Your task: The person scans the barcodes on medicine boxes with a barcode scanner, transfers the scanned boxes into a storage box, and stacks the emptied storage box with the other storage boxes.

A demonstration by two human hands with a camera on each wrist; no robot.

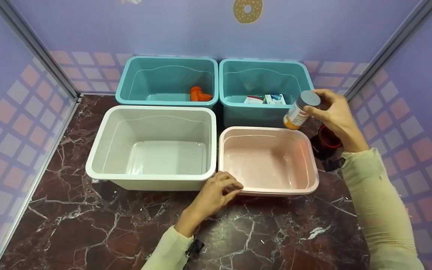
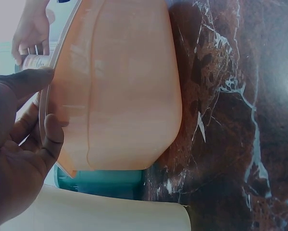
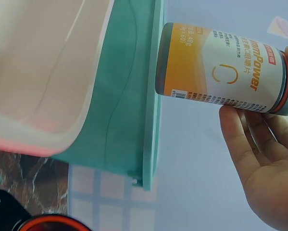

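In the head view my right hand (image 1: 334, 112) holds a vitamin C tablet bottle (image 1: 296, 116) by its grey cap, tilted, over the back right corner of the pink bin (image 1: 268, 191). The right wrist view shows the bottle's orange and white label (image 3: 220, 67), with the fingers (image 3: 237, 134) around the cap end. My left hand (image 1: 216, 191) pinches the pink bin's rim at its front left corner. Seen in the left wrist view, the thumb (image 2: 31, 79) and fingers lie on either side of that rim (image 2: 50, 91).
A white bin (image 1: 150, 177) stands left of the pink one. Behind are two teal bins: the left (image 1: 163, 102) holds an orange pipe-like piece (image 1: 200, 94), the right (image 1: 253, 112) small boxes (image 1: 275, 99). A black cup with a red inside (image 1: 326, 140) stands right of the pink bin.
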